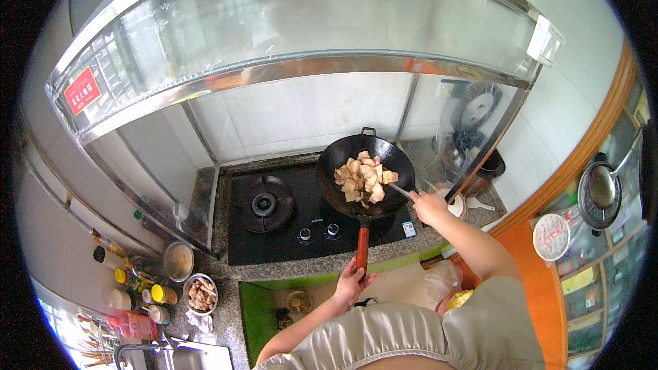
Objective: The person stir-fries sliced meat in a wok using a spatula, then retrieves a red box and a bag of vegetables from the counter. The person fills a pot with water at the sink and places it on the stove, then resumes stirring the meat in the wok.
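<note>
A black wok point(334, 164) sits over the right burner of a black glass gas hob point(308, 252). Pale, browned slices of food, apparently meat point(362, 177), are heaped in its middle. My left hand point(352, 285) grips the lower end of the wok's red handle point(363, 249). In my right hand point(431, 207) is the thin shaft of a metal spatula point(400, 190), entering the wok from the right. The spatula's blade is mostly hidden among the slices.
A steel bowl of raw-looking meat pieces point(201, 295) stands on the granite counter at left, beside another metal bowl point(178, 261) and several seasoning jars point(164, 294). Clear-panelled, metal-framed screens point(457, 128) flank the hob. A sink point(193, 354) lies at lower left.
</note>
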Available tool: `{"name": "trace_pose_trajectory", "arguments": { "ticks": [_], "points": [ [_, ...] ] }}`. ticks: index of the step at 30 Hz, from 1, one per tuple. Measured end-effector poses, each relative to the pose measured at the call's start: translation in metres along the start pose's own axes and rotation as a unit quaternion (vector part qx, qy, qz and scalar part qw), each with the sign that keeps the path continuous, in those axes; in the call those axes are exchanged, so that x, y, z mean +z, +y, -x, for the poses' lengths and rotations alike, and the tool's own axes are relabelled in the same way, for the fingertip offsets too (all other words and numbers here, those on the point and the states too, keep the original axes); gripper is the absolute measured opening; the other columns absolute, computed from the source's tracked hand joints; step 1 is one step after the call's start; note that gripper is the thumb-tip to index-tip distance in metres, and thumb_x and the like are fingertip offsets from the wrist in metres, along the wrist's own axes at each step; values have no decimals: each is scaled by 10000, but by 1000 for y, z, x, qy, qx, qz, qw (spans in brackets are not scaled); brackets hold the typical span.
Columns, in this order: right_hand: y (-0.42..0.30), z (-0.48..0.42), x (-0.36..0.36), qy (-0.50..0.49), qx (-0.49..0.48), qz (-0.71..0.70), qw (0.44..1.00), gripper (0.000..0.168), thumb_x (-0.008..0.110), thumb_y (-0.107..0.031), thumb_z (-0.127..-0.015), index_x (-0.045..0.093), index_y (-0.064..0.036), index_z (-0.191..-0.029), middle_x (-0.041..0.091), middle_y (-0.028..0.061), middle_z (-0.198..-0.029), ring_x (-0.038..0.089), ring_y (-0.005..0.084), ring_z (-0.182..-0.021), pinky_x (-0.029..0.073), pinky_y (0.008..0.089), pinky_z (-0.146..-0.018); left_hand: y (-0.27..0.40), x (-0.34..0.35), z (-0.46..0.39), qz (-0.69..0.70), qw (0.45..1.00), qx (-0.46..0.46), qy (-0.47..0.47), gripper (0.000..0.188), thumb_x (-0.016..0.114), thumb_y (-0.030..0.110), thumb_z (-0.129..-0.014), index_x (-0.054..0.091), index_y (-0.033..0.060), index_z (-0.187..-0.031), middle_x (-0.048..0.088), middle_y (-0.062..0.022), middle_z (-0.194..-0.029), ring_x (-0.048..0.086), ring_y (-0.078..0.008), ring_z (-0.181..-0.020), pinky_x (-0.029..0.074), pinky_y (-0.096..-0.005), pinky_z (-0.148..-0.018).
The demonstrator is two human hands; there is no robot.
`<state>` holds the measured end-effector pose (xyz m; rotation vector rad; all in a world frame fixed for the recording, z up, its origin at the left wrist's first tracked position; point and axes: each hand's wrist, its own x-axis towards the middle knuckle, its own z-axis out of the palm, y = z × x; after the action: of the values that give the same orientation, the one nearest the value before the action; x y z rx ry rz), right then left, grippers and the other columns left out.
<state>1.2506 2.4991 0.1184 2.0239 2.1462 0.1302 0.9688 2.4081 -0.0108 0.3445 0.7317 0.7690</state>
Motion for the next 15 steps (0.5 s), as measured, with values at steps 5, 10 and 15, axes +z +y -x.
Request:
{"name": "trace_pose_trajectory", "arguments": {
  "ticks": [5,10,15],
  "points": [
    [-8,0,-27,-65,-31,67,995,422,484,-85,-840,444,-68,-1260,577,154,-1054,632,286,-807,516,414,-649,-1,-4,5,16,1000,10,0,490,407,31,-927,247,145,-1376,453,-75,-1134,602,-266,-905,526,-328,-752],
    [8,0,-42,-26,-96,111,989,438,481,-70,-833,439,-70,-1268,582,137,-1053,631,279,-823,525,400,-660,1,-2,1,12,1000,6,-2,489,409,33,-928,250,152,-1375,451,-81,-1133,600,-283,-916,524,-329,-760],
    [-2,-4,-52,-48,-81,122,988,401,474,-67,-840,470,-84,-1240,576,131,-1045,632,271,-823,529,379,-643,-4,-5,1,20,1000,17,-8,490,410,30,-928,256,164,-1374,448,-90,-1141,599,-291,-921,524,-343,-767]
  ]
}}
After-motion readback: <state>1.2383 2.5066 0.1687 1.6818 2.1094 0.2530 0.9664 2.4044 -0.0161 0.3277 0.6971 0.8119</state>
